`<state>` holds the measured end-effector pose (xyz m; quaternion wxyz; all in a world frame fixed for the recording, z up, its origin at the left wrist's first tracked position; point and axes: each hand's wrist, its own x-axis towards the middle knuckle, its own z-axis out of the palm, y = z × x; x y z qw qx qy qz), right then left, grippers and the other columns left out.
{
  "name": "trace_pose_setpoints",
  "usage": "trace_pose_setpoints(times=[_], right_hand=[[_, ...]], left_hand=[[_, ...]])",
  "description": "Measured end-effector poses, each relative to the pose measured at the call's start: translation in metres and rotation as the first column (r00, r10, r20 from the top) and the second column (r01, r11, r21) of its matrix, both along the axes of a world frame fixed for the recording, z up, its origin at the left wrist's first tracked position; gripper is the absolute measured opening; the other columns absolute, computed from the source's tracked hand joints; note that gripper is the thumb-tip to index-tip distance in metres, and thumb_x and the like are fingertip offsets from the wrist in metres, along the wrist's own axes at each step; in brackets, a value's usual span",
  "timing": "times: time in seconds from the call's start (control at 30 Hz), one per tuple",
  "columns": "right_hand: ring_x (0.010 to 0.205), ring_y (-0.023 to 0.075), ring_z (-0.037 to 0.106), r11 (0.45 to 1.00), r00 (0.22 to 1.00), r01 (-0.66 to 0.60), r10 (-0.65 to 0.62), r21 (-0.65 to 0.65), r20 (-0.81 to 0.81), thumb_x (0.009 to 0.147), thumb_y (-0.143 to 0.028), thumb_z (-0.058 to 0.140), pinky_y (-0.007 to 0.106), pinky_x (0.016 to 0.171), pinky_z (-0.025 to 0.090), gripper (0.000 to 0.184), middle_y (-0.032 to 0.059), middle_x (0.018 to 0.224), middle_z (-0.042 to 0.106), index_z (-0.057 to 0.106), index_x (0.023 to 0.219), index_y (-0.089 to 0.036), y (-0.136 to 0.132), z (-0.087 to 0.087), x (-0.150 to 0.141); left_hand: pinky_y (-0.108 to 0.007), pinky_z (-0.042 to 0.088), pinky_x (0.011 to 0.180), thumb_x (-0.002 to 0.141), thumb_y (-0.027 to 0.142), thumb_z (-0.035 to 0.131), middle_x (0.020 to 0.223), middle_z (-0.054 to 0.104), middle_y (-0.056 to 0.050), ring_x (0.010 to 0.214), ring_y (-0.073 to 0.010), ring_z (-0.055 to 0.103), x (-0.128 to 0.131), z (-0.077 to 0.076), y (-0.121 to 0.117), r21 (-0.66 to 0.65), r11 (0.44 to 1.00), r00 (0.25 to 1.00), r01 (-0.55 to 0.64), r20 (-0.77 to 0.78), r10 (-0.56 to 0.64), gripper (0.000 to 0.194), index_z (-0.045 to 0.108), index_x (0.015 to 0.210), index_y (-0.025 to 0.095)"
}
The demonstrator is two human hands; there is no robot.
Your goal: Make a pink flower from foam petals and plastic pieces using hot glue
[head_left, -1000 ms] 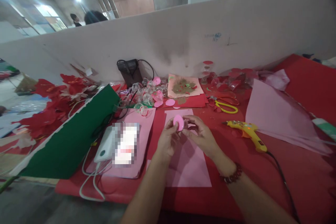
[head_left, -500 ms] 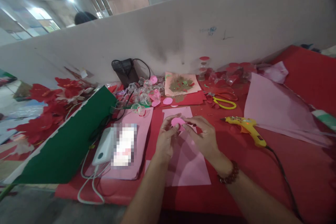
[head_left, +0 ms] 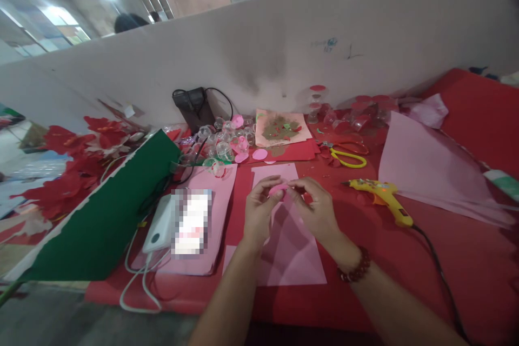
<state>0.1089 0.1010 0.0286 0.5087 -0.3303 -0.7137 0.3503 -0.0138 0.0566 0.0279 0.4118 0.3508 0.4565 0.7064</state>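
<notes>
Both my hands meet over a pink paper sheet (head_left: 292, 254) on the red table. Between their fingertips is a small pink paper petal (head_left: 278, 189), now almost edge-on to me. My left hand (head_left: 259, 211) pinches its left side with thumb and fingers. My right hand (head_left: 316, 208), with a dark bead bracelet on the wrist, pinches its right side.
A yellow glue gun (head_left: 383, 197) with a black cord lies right of my hands, yellow scissors (head_left: 346, 158) behind it. Clear plastic cups and pink petals (head_left: 227, 143) sit at the back. A power bank (head_left: 162, 224), green sheet (head_left: 109, 211) and red flowers (head_left: 77, 162) lie left; large pink paper (head_left: 425, 173) right.
The pink petal faced me flat a second ago; my fingers have turned and folded it down so it now shows edge-on. Both hands stayed over the pink sheet.
</notes>
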Motion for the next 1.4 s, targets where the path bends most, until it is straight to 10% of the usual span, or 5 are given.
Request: trace_pose_setpoints(times=[0.27, 0.4, 0.73, 1.1, 1.4], right_hand=[[0.071, 0.0157, 0.058, 0.974, 0.994, 0.062, -0.08, -0.219, -0.076, 0.086, -0.031, 0.056, 0.027, 0.066, 0.046, 0.013, 0.0019, 0.077, 0.063, 0.061, 0.083, -0.02, -0.001, -0.001, -0.001], [0.061, 0.0122, 0.054, 0.887, 0.97, -0.072, -0.043, -0.456, -0.237, 0.084, -0.04, 0.058, 0.025, 0.058, 0.045, 0.022, -0.0005, 0.074, 0.06, 0.059, 0.086, -0.019, 0.006, -0.006, -0.004], [0.044, 0.0076, 0.046, 0.698, 0.901, -0.301, -0.016, -0.65, -0.434, 0.071, -0.045, 0.07, 0.021, 0.045, 0.035, 0.029, -0.0065, 0.054, 0.053, 0.058, 0.073, -0.019, 0.011, -0.005, -0.005], [0.057, 0.0107, 0.048, 0.829, 0.94, -0.03, -0.166, -0.559, -0.297, 0.073, -0.041, 0.067, 0.023, 0.056, 0.038, 0.024, -0.0028, 0.06, 0.055, 0.065, 0.075, -0.017, 0.017, -0.014, -0.003], [0.052, 0.008, 0.043, 0.713, 0.805, -0.168, -0.299, -0.681, -0.512, 0.066, -0.038, 0.075, 0.022, 0.051, 0.035, 0.024, -0.0044, 0.059, 0.052, 0.061, 0.068, -0.019, 0.025, -0.022, 0.0]], left_hand=[[-0.028, 0.047, 0.086, 0.071, 0.023, 0.072, 0.117, 0.064, -0.007, 0.107, -0.0208, 0.058, 0.001, 0.002, -0.002, -0.058, 0.997, 0.995, 0.056, -0.083, -0.06, 0.036, 0.068, 0.106, 0.023], [-0.032, 0.041, 0.098, 0.074, 0.02, 0.07, 0.127, 0.06, -0.007, 0.115, -0.0213, 0.054, -0.002, -0.001, -0.002, -0.055, 0.966, 0.966, 0.251, 0.087, -0.245, 0.052, 0.06, 0.124, 0.025], [-0.031, 0.042, 0.092, 0.068, 0.017, 0.075, 0.116, 0.064, -0.006, 0.104, -0.0186, 0.056, -0.006, -0.01, 0.003, -0.075, 0.965, 0.965, 0.252, 0.097, -0.244, 0.055, 0.062, 0.121, 0.024], [-0.032, 0.042, 0.092, 0.065, 0.014, 0.076, 0.119, 0.062, -0.006, 0.105, -0.0193, 0.055, -0.008, -0.011, 0.004, -0.091, 0.969, 0.972, 0.228, 0.071, -0.222, 0.058, 0.061, 0.12, 0.025], [-0.03, 0.039, 0.097, 0.066, 0.011, 0.074, 0.12, 0.06, -0.003, 0.105, -0.0147, 0.054, -0.01, -0.001, 0.004, 0.007, 0.972, 0.946, 0.233, 0.229, -0.229, 0.05, 0.065, 0.112, 0.028]])
